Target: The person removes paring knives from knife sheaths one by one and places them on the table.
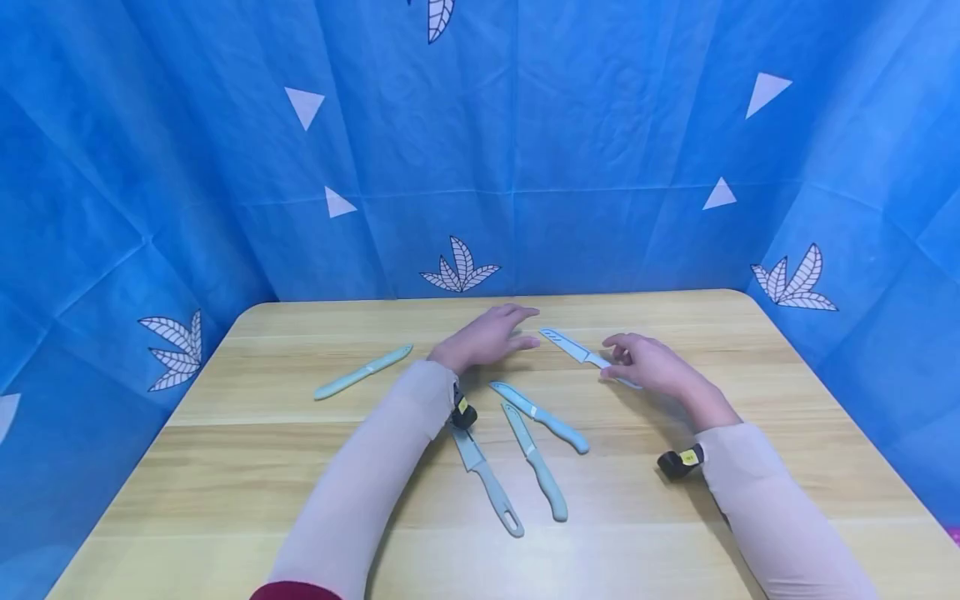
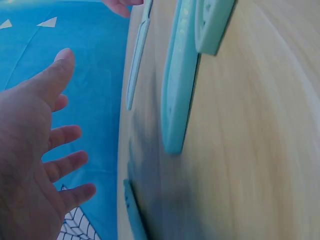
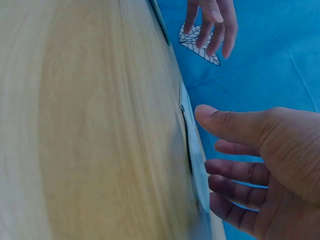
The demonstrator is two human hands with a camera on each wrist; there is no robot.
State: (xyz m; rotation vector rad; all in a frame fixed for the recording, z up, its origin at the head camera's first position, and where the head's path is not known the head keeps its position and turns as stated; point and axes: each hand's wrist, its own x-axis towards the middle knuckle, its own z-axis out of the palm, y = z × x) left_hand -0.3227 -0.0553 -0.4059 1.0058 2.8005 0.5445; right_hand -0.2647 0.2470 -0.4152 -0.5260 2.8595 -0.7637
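You've got a pale wood-grain bench (image 1: 630,533), far corners rounded, glossy patch near its front middle, with a creased blue backdrop (image 1: 600,125) behind it and on both sides. On the backdrop you'll see white triangles (image 1: 767,93) plus dark-outlined white leaf prints (image 1: 460,268), one cluster low at back centre and one on each side. Far right edge, you have a small pink patch (image 1: 954,534), too cropped to identify.

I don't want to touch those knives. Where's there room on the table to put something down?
Bare patches of table: one between its left edge, leftmost knife and the left sleeve; another between the three middle knives and the right sleeve. It's crowded in the middle, and another knife lies by the right hand.
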